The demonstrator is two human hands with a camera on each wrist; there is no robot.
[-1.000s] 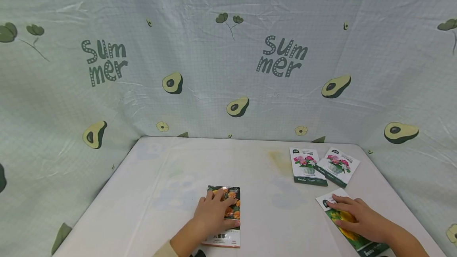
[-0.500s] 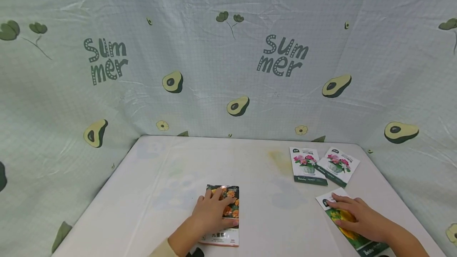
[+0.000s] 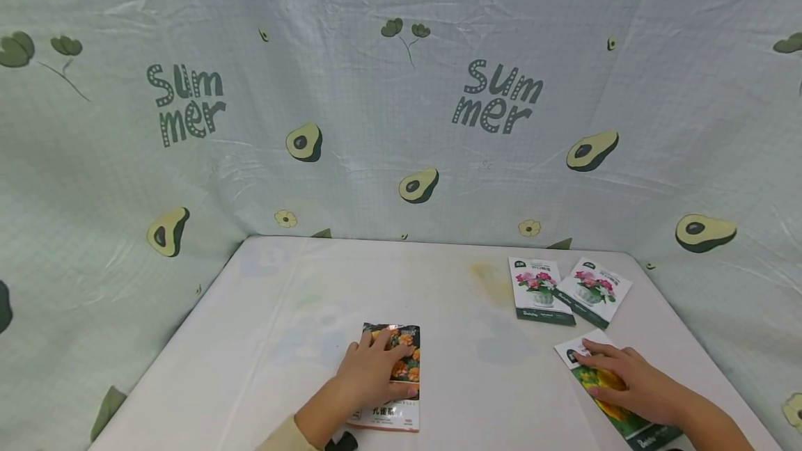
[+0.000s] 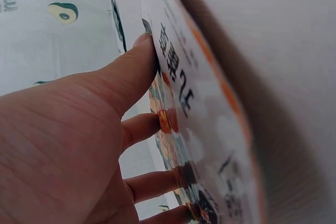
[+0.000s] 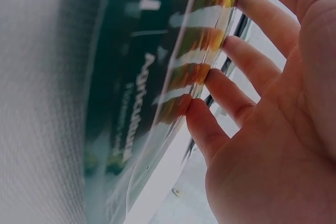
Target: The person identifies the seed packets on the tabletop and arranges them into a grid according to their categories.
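Left hand: lay over the orange-flower packet, forearm toward seven o'clock; its fingers were spread wide, tips and thumb touching the printed face without curling round it.
Orange-flower packet: rested near the front of the surface, top edge facing twelve; it looked light, thin, bendable and glossy enough to slip, so a pinch at its bare three o'clock edge seemed the surest hold.
First pink-flower packet: sat flat at about two o'clock from the left hand.
Second pink-flower packet: lay just beside it toward three, tilted, its eight o'clock corner overlapping the first.
Yellow-flower packet: lay at three o'clock from the left hand, slanting toward ten; its shiny film mirrored the fingers, suggesting a slick, flexible, light pouch, best taken by opposite long edges.
Right hand: covered that packet from four o'clock; fingers fanned apart, tips touching its face, gripping nothing.
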